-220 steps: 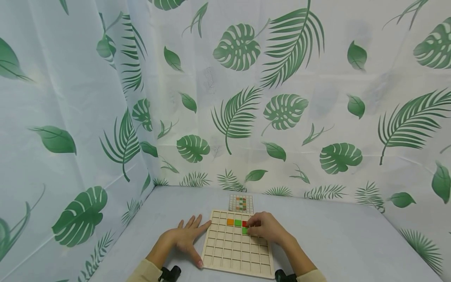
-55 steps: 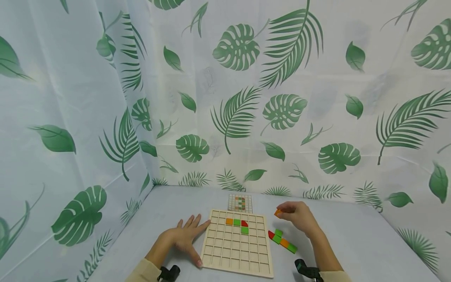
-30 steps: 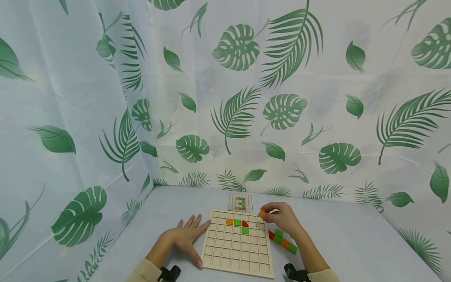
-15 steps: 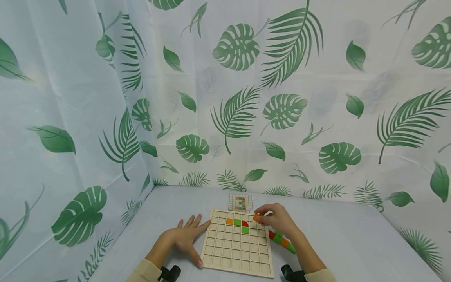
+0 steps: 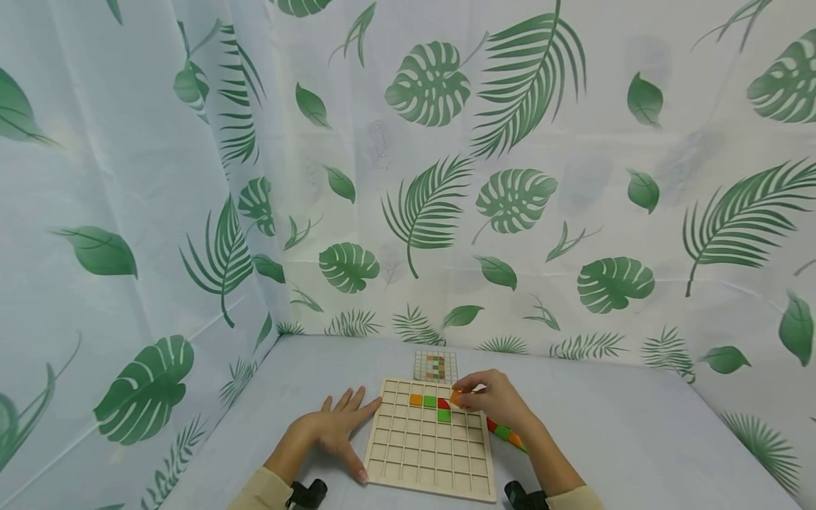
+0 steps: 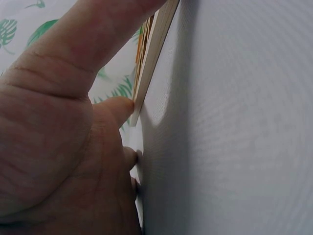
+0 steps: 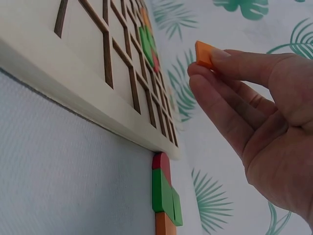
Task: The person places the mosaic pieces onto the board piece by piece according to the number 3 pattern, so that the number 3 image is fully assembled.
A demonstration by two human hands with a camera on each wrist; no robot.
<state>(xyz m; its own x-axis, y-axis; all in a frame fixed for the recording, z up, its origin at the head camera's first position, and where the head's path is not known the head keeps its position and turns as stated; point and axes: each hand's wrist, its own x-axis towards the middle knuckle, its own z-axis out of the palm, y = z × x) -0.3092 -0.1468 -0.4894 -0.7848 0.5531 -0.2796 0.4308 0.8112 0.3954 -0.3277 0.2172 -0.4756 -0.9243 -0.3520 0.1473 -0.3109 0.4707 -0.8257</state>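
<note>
Orange square tile: pinched between thumb and fingers of right hand, raised above far right part of grid board, near red quarter-round tile. Probably light, stiff, hard to break; smooth faces, so maybe a bit slippery. Best gripped by opposite edges, with underside free. For left hand: no grasp, just fingers spread, with thumb and forefinger touching left side of grid board. Beside right edge of grid board: cluster of loose tiles.
</note>
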